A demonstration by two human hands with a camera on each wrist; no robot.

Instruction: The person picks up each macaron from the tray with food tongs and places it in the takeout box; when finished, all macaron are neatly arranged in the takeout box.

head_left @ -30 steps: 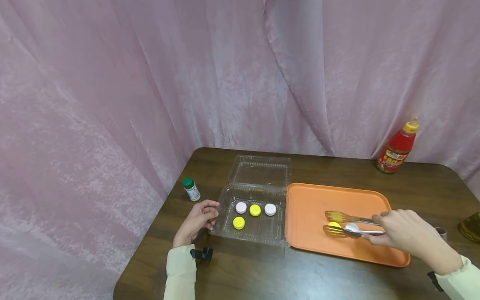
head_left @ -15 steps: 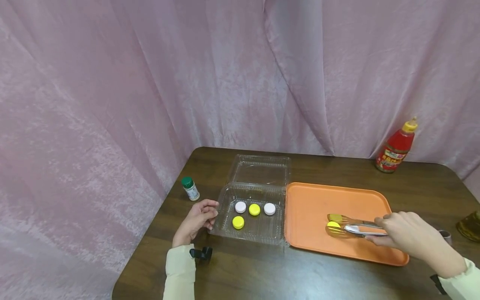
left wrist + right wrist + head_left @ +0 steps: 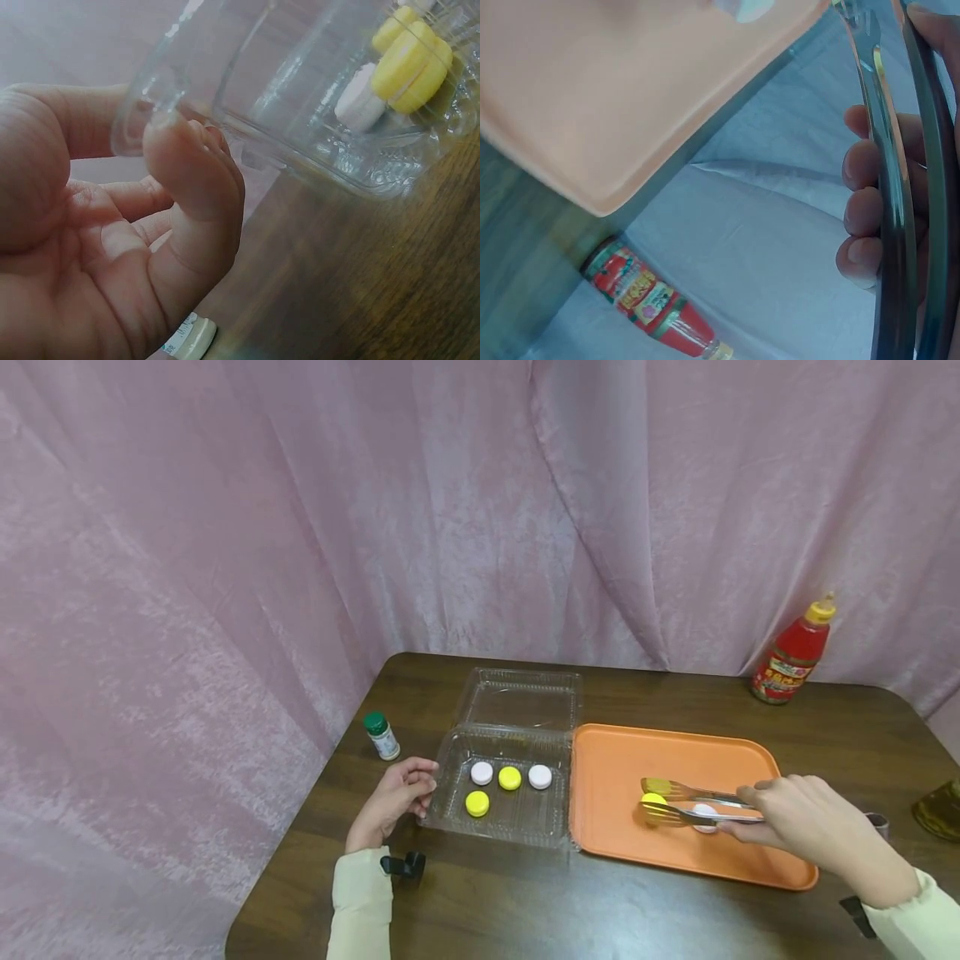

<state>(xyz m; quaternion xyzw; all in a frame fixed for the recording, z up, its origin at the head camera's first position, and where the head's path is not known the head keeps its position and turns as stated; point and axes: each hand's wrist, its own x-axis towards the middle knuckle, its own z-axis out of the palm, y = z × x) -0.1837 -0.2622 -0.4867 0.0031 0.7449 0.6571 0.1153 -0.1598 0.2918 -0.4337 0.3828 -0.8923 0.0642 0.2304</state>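
My left hand [image 3: 393, 802] pinches the left rim of the clear hinged plastic box [image 3: 274, 142] between thumb and finger. Its lid [image 3: 521, 702] lies folded back. Inside sit yellow macarons [image 3: 477, 803] and white macarons [image 3: 540, 777]. Over at the tray, my right hand [image 3: 802, 827] grips metal tongs [image 3: 892, 180] with slotted amber-coloured heads. Those heads straddle a yellow macaron [image 3: 654, 799] on the orange tray [image 3: 615, 777]; whether they press on it I cannot tell. A white macaron [image 3: 705, 809] lies between the tong arms, nearer my hand.
A small green-capped shaker [image 3: 382, 737] stands left of the box. The red sauce bottle [image 3: 791, 660] is at the back right. A dark glass vessel [image 3: 941, 810] stands at the right edge. Pink curtain [image 3: 480, 527] hangs behind the table.
My right hand and the tongs have moved slightly left. The yellow macaron between the tong heads has shifted left, away from the white one. My left hand has stayed on the box rim.
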